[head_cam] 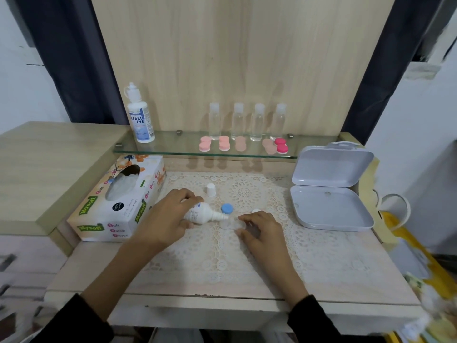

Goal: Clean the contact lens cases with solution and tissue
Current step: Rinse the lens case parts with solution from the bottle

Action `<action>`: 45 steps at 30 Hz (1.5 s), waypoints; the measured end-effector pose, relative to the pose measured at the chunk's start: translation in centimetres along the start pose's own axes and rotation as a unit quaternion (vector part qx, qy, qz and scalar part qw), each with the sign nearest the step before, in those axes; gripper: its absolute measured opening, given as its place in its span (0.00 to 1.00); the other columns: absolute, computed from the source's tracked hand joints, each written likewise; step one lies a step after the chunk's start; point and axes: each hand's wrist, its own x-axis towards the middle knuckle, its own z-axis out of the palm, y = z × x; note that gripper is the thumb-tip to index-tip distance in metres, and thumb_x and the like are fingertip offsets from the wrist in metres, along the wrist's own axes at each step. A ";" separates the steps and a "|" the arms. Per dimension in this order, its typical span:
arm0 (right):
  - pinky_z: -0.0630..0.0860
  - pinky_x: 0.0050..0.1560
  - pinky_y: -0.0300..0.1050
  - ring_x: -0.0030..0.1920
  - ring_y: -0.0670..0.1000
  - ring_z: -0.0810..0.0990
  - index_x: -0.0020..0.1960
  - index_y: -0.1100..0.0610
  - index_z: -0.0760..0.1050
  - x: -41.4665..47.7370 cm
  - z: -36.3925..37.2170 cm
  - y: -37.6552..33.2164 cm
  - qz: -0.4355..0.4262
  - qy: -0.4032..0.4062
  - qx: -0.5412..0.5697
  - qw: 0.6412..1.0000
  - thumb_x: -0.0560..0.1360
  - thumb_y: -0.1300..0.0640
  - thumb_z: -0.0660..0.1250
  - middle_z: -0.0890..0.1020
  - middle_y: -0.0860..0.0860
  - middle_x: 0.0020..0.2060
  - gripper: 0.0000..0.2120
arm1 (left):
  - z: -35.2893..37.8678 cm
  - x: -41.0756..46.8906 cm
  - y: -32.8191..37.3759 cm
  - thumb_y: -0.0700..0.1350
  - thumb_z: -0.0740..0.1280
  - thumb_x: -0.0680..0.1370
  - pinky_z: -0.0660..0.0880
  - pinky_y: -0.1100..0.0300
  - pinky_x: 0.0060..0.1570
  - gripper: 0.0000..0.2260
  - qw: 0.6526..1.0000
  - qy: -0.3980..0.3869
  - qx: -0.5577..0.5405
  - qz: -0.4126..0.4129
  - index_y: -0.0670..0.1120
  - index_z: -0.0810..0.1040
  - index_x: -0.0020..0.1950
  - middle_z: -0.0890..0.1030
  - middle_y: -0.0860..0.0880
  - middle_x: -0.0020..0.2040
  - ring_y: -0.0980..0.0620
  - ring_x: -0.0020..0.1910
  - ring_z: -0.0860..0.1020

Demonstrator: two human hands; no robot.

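Note:
My left hand (166, 216) grips a small white solution bottle (200, 215), tipped on its side with the nozzle pointing right. The nozzle ends over a clear contact lens case (231, 224) lying on the lace mat (222, 256). My right hand (262, 230) pinches the right side of that case. A blue case lid (227, 208) lies just behind the nozzle. The bottle's white cap (211, 189) stands upright farther back. A tissue box (123, 199) sits at the left.
An open white plastic box (329, 194) lies at the right. On the glass shelf (173, 151) stand a large solution bottle (139, 117), several clear small bottles (247, 122) and several pink lens cases (243, 144).

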 end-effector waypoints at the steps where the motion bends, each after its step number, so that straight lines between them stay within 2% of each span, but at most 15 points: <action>1: 0.70 0.50 0.38 0.50 0.46 0.74 0.52 0.56 0.81 0.0 0.0 0.0 0.002 0.001 0.000 1.000 0.72 0.59 0.73 0.79 0.46 0.44 0.09 | -0.2 0.0 0.0 0.41 0.77 0.66 0.77 0.50 0.44 0.28 1.000 0.003 0.007 0.009 0.47 0.75 0.65 0.76 0.49 0.57 0.48 0.55 0.74; 6: 0.69 0.50 0.36 0.49 0.47 0.74 0.52 0.56 0.81 0.1 0.0 0.2 0.000 0.000 -0.013 1.000 0.71 0.60 0.73 0.79 0.47 0.44 0.10 | -0.8 -0.1 -0.1 0.39 0.81 0.60 0.77 0.51 0.44 0.30 0.999 0.009 0.022 0.043 0.44 0.78 0.61 0.80 0.48 0.52 0.45 0.51 0.77; 9: 0.67 0.49 0.34 0.49 0.47 0.74 0.52 0.56 0.82 0.2 0.1 0.4 -0.003 0.001 -0.019 1.000 0.71 0.60 0.74 0.79 0.46 0.44 0.10 | -1.4 0.0 0.0 0.39 0.82 0.58 0.77 0.51 0.40 0.30 0.997 0.020 0.028 0.065 0.44 0.79 0.59 0.80 0.48 0.50 0.45 0.48 0.78; 15: 0.64 0.48 0.28 0.48 0.46 0.74 0.52 0.57 0.82 0.1 0.0 0.2 -0.006 0.004 -0.025 1.000 0.71 0.61 0.74 0.79 0.46 0.43 0.10 | -1.8 0.0 0.0 0.40 0.82 0.57 0.77 0.51 0.40 0.31 0.996 0.027 0.035 0.083 0.45 0.79 0.58 0.80 0.48 0.50 0.46 0.48 0.77; 21: 0.65 0.50 0.30 0.51 0.46 0.74 0.54 0.56 0.82 0.1 0.0 0.2 0.001 0.000 -0.025 1.000 0.72 0.59 0.73 0.80 0.46 0.45 0.10 | -1.8 -0.1 -0.2 0.41 0.83 0.55 0.77 0.51 0.38 0.32 0.994 0.020 0.058 0.090 0.45 0.80 0.57 0.80 0.48 0.48 0.46 0.46 0.78; 30: 0.63 0.50 0.27 0.50 0.45 0.74 0.54 0.56 0.82 0.0 0.1 0.1 -0.002 0.001 -0.031 1.000 0.72 0.59 0.73 0.79 0.45 0.45 0.10 | -2.3 0.8 0.1 0.41 0.82 0.54 0.75 0.52 0.38 0.30 0.992 0.018 0.069 0.108 0.46 0.82 0.55 0.79 0.48 0.45 0.46 0.43 0.75; 35: 0.64 0.50 0.27 0.50 0.45 0.74 0.54 0.56 0.81 0.1 0.1 0.2 -0.002 -0.001 -0.035 0.999 0.72 0.59 0.73 0.79 0.46 0.46 0.11 | -2.4 0.9 0.3 0.40 0.83 0.52 0.74 0.53 0.35 0.29 0.992 0.024 0.067 0.106 0.46 0.83 0.53 0.79 0.49 0.42 0.46 0.41 0.76; 45: 0.64 0.48 0.29 0.49 0.45 0.73 0.54 0.56 0.82 0.0 0.0 0.1 -0.001 -0.001 -0.033 0.999 0.73 0.60 0.73 0.79 0.45 0.45 0.10 | -2.5 1.4 0.6 0.40 0.84 0.50 0.76 0.49 0.32 0.28 0.990 0.037 0.064 0.124 0.43 0.84 0.50 0.80 0.47 0.39 0.44 0.37 0.76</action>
